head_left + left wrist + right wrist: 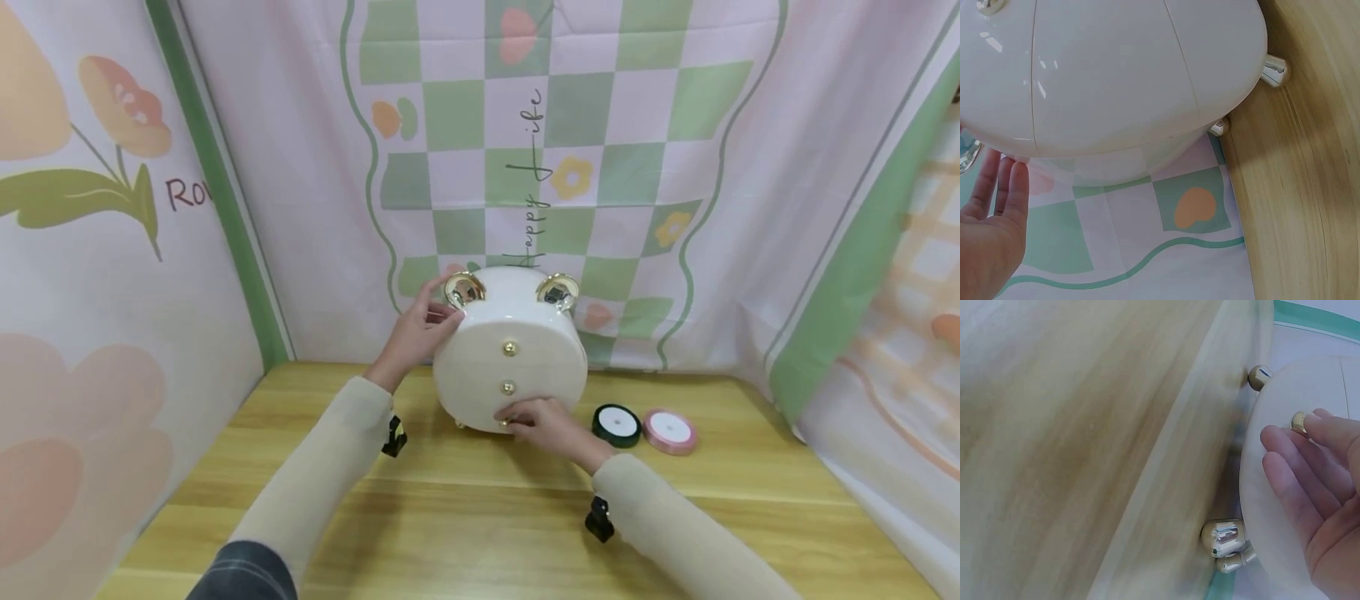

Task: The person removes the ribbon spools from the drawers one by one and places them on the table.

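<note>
A glossy white storage box (480, 371) with gold ear-shaped parts on top and small gold feet (1277, 70) stands upright on the table. Three gold knobs run down its front, and thin seams divide that face in the left wrist view. My left hand (420, 333) touches its upper left side just below the left gold ear (465, 290), fingers fairly straight. Down at the bottom of the front, my right hand (543, 423) pinches the lowest knob (1299, 422) between thumb and index finger. The other fingers of that hand are spread beside the box's face.
Right of the box, a dark green ribbon spool (617, 425) and a pink ribbon spool (670, 431) lie flat on the wooden table (465, 533). Behind the table hangs a checkered curtain (577, 108), close to the back of the box.
</note>
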Tool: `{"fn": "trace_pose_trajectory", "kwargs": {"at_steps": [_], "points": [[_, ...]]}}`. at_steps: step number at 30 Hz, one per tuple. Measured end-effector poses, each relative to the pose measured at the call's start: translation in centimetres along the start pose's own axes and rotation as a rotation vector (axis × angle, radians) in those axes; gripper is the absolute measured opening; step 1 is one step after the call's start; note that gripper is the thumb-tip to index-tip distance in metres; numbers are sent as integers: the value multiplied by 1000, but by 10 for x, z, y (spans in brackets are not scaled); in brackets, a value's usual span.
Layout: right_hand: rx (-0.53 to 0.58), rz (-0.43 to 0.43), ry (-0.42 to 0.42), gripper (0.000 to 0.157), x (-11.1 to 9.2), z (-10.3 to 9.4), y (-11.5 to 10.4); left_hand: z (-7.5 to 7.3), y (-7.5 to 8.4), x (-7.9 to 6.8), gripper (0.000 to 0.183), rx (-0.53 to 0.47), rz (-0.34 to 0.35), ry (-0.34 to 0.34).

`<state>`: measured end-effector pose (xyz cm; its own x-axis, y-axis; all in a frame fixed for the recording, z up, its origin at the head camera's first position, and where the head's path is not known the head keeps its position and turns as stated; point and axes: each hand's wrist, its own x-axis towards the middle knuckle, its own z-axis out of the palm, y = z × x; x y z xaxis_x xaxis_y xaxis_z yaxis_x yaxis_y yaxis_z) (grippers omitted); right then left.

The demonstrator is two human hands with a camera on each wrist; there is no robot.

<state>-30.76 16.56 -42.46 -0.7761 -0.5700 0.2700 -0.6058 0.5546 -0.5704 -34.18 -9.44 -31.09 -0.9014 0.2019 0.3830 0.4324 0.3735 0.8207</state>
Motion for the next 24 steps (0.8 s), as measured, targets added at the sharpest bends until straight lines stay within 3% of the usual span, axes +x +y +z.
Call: {"fn": "trace_pose_trajectory", "kwargs": {"at_steps": [24], "points": [[-62, -31, 42, 18, -7, 4, -1, 1, -2, 1, 64, 4, 14, 3]]}}
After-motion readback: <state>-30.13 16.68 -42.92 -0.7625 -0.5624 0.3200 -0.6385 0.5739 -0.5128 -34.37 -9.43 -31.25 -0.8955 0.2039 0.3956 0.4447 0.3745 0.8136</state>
